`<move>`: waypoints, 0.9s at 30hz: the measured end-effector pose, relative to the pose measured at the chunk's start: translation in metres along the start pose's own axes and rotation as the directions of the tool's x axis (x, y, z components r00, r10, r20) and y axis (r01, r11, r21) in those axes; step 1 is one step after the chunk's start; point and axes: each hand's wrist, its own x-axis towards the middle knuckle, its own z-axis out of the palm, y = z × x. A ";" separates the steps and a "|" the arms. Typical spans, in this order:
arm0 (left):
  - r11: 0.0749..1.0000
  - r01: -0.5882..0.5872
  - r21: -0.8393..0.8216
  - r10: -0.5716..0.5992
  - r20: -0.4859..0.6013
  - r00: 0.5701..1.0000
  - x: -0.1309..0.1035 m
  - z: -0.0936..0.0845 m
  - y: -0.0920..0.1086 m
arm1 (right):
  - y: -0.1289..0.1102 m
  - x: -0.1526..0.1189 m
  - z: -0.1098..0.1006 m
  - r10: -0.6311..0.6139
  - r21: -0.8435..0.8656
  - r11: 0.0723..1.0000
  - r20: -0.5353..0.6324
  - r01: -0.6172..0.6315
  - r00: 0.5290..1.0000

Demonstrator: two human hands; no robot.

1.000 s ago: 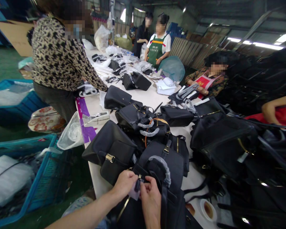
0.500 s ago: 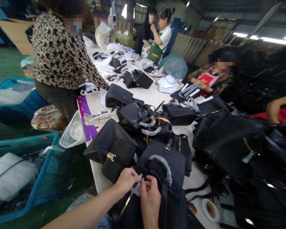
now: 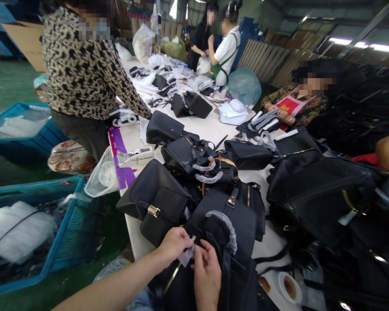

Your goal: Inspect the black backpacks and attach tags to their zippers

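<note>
A black backpack lies in front of me, its top handle wrapped in clear plastic film. By its gold zipper, my left hand pinches the zipper pull, the gold end of which shows at the fingertips. A small piece of clear plastic hangs between my hands. My right hand is closed, thumb and finger pinching that plastic close to the left fingertips. Beyond my left hand rests another black backpack with a gold buckle on its front pocket.
More black bags lie along the white table, with a large pile at right. A tape roll sits near the front. Blue crates stand on the floor at left. Several co-workers, one in a patterned top, surround the table.
My hands stay together at the zipper, with the plastic piece shifted slightly and more of it showing. The whole view has moved a little. One co-worker at the back has turned and lowered a hand.
</note>
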 end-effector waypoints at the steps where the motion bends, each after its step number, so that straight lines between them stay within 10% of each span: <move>1: 1.000 0.003 0.000 -0.003 0.008 1.000 -0.001 -0.001 0.001 | 0.002 0.000 0.000 0.022 0.034 0.999 0.007 -0.023 1.000; 8: 0.992 0.086 0.090 -0.090 0.044 0.995 -0.003 -0.008 0.006 | 0.013 -0.006 -0.004 0.092 0.204 0.974 0.040 -0.099 0.995; 27: 0.996 0.042 0.075 -0.042 -0.004 0.999 0.004 -0.004 0.001 | 0.007 0.003 0.006 0.023 -0.008 1.000 -0.096 -0.023 0.995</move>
